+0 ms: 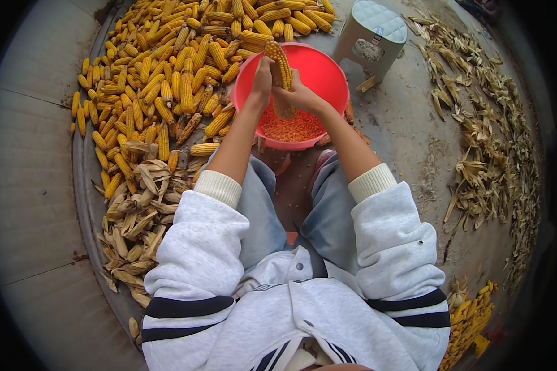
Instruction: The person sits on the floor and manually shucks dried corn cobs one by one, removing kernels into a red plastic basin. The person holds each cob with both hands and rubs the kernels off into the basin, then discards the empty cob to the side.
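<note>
Over a pink plastic basin [322, 69] both my hands are closed on one dried corn cob [281, 60], its yellow kernels facing up. My left hand [262, 81] grips it from the left side. From the right, my right hand [299, 95] holds its lower part, with the thumb along the cob. Below my hands a blurred brownish piece [284, 109] hangs; I cannot tell whether it is part of the same cob. Loose orange corn kernels [292, 130] cover the bottom of the basin.
A big pile of yellow corn cobs [167, 79] lies to the left, with dry husks [134, 232] nearer me. A plastic stool [376, 35] stands right of the basin. More husks [482, 162] spread along the far right, and another corn heap [469, 320] lies lower right.
</note>
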The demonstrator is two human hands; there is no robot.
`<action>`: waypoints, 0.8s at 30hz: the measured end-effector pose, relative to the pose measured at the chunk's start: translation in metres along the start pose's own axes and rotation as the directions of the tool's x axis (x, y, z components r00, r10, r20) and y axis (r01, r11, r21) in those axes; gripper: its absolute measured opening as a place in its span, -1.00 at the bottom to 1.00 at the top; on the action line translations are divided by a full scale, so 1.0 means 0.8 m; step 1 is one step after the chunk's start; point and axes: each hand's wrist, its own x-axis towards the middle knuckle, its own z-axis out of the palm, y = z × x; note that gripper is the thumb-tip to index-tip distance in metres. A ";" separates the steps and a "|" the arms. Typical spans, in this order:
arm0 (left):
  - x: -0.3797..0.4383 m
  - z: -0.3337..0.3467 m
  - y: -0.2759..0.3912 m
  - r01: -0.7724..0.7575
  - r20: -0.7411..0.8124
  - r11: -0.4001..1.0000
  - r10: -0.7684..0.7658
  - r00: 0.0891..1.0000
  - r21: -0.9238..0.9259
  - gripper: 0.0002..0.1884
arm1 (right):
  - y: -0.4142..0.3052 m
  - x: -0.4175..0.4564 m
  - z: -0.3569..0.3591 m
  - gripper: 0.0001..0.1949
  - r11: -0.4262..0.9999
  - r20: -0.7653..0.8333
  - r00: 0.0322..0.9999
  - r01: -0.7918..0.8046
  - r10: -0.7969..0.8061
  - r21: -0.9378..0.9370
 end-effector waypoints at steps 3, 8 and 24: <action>0.001 0.003 -0.004 -0.029 -0.073 0.999 0.032 0.997 0.033 -0.77 | 0.000 0.001 -0.001 -0.30 1.000 0.005 1.000 0.006 -0.006 0.008; -0.007 0.015 0.010 -0.043 -0.023 0.988 0.040 0.999 -0.146 -0.76 | 0.001 0.001 -0.005 -0.32 0.999 -0.014 1.000 0.001 0.000 0.044; -0.041 0.024 0.048 0.093 0.087 0.968 -0.074 0.993 -0.231 -0.73 | -0.017 -0.012 -0.013 -0.19 0.980 0.119 0.989 -0.102 0.083 0.168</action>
